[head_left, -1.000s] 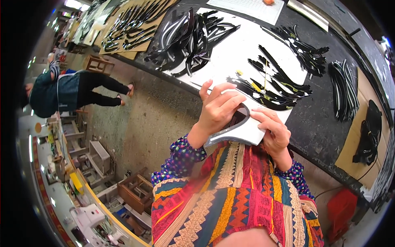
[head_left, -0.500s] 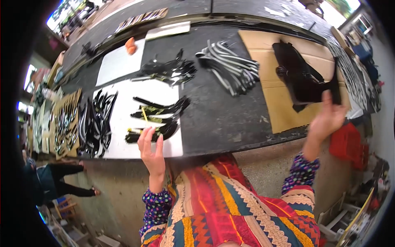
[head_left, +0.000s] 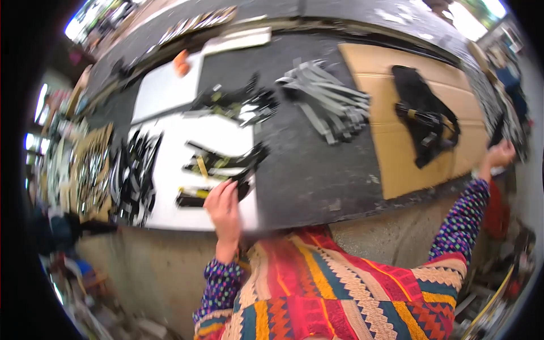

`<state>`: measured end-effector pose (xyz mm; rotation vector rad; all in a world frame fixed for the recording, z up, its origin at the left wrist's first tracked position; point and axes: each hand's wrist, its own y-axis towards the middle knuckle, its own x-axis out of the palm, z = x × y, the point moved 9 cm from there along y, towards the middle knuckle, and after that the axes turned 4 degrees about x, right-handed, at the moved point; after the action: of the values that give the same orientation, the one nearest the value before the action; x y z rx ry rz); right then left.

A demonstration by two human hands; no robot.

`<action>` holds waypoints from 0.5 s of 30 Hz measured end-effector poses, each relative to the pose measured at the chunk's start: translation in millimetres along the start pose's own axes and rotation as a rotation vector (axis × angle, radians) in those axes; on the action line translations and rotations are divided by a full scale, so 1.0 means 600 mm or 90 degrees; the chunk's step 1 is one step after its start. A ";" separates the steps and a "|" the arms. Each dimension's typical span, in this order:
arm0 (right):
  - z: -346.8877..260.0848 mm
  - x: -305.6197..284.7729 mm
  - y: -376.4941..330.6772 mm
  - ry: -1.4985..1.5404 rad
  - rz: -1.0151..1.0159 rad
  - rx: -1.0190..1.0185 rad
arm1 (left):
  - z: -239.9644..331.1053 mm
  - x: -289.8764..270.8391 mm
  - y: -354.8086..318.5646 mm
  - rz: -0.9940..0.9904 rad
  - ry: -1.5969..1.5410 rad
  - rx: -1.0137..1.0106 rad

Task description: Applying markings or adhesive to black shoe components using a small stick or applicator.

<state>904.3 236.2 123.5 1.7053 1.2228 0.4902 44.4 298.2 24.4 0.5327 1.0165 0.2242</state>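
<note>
My right hand [head_left: 501,154] is closed at the far right, past the cardboard's edge. A dark strip [head_left: 497,129] rises from its fingers, blurred. On the cardboard [head_left: 391,175] lies a folded black fabric piece [head_left: 422,110] with straps and a buckle. My left hand [head_left: 225,207] hovers at the front edge of a white board [head_left: 170,207], fingers stretched out and slightly blurred. Just beyond its fingertips are black straps [head_left: 226,161] with yellowish parts. Whether it touches them I cannot tell.
Grey straps [head_left: 326,96] lie bundled on the dark table [head_left: 306,175]. Black strap pieces with buckles [head_left: 243,102] are heaped behind the white board; more black strips [head_left: 136,175] lie left. An orange object [head_left: 181,62] rests on another white sheet. A red crate [head_left: 497,212] stands below my right arm.
My right hand has moved right, off the cardboard, taking a dark strip away from beside the black fabric piece. The left hand stays near the straps, shifted slightly right and down in view.
</note>
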 end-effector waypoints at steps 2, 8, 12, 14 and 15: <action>0.152 0.007 0.048 -0.046 -0.140 -0.097 | 0.004 0.024 0.025 0.012 -0.032 0.051; 0.180 0.055 0.008 0.079 -0.376 0.059 | -0.026 0.020 0.014 0.023 -0.113 0.057; -0.478 -0.056 -0.222 0.381 -0.606 -0.068 | -0.040 0.002 -0.003 -0.001 -0.125 0.025; -0.762 -0.174 -0.407 0.421 -0.822 -0.237 | -0.046 0.008 -0.007 -0.002 -0.137 0.027; -0.864 -0.223 -0.488 0.615 -0.902 -0.355 | -0.051 0.011 -0.009 -0.003 -0.144 0.022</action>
<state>309.2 371.4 141.8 -0.1907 2.2757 0.6307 21.3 305.8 4.1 0.5732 0.8022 0.1393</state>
